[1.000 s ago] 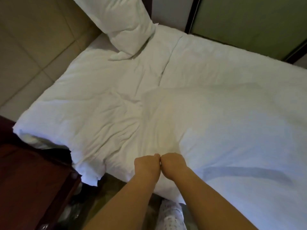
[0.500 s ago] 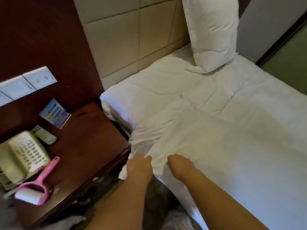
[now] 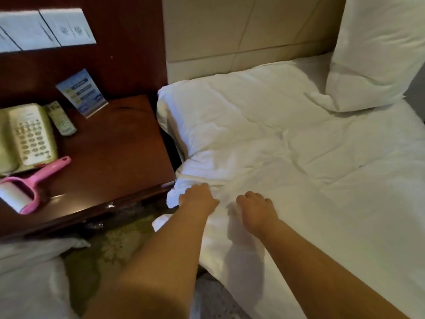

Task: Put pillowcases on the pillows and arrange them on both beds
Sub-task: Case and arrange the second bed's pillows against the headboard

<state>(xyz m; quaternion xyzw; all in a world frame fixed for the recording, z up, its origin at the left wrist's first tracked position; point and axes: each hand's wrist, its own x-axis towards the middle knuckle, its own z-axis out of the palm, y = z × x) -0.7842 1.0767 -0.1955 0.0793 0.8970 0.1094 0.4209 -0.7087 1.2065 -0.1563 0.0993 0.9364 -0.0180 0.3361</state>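
Two bare forearms reach out below us, and we follow them onto the near edge of the bed [image 3: 162, 116]. Left hand [image 3: 198, 199] has its fingers dug into a bunched fold of the white pillowcase [image 3: 299, 238], gripping it right at the corner beside the desk [image 3: 115, 153]. Right hand [image 3: 255, 209] sits just beside it, knuckles up, fingers curled down onto the same cloth; whether it actually pinches the fabric we cannot tell. The pillowcase lies flat and smooth over the rumpled duvet [image 3: 253, 116], along the bed's near side. Down at our left, white bedding [image 3: 27, 279] of the other bed, with patterned floor [image 3: 119, 240] between. On the desk we spot a pink lint roller [image 3: 30, 187], a telephone [image 3: 25, 137], a remote [image 3: 61, 118] and a blue card stand [image 3: 81, 95]. Further back, one plump pillow [image 3: 372, 54] leans upright against the beige headboard [image 3: 230, 31] at the far right
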